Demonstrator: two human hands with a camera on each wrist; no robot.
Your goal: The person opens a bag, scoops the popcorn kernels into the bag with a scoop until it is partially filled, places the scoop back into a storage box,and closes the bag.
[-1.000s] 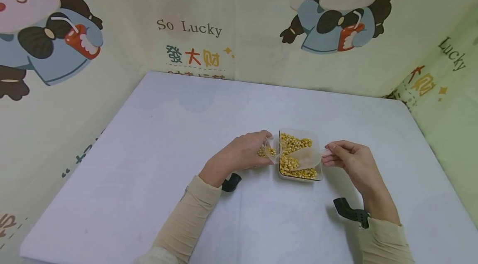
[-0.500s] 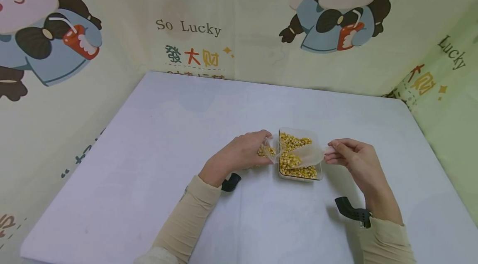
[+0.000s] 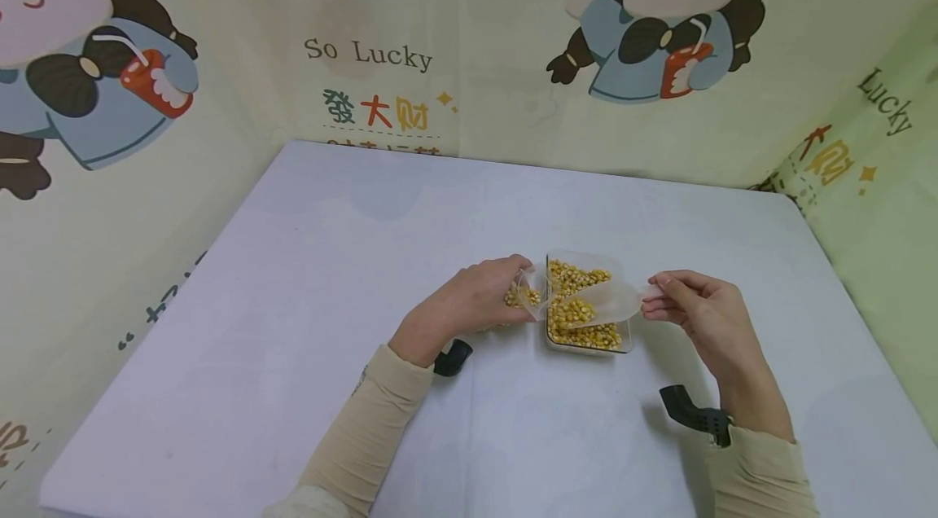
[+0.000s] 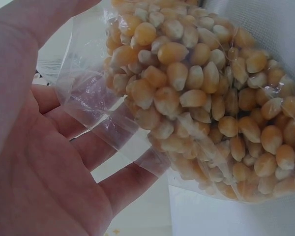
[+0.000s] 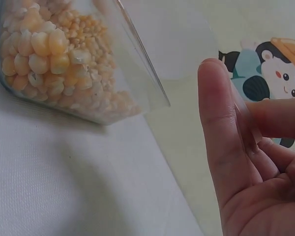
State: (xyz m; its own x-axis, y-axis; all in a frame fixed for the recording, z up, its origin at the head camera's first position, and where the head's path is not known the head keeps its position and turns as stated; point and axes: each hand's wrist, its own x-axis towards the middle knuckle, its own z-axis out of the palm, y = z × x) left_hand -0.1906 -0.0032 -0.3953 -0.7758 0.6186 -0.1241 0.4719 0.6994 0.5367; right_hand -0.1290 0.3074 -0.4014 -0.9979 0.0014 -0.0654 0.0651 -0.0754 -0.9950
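Note:
My left hand point(image 3: 469, 298) holds a clear plastic bag point(image 4: 221, 88) of yellow corn kernels by its mouth, close against the left side of a clear rectangular container point(image 3: 624, 343). The left wrist view shows my fingers spread along the bag's open end, with the kernels bulging beyond it. Corn kernels point(image 3: 575, 278) cover much of the container's bottom. Between thumb and fingers, my right hand point(image 3: 707, 322) pinches the handle of a translucent scoop point(image 3: 614, 302). The scoop lies over the container, tilted toward the bag, with kernels at its left end.
All of this stands on a white-covered table point(image 3: 352, 257). Cream curtains point(image 3: 506, 94) with printed cartoon figures and lettering rise along its back and sides. A black wrist mount point(image 3: 692, 414) sits on the right forearm, and another point(image 3: 452, 357) on the left.
My right hand has drawn slightly right and up, and the scoop has shifted right with it. The left hand and bag stay nearly in place.

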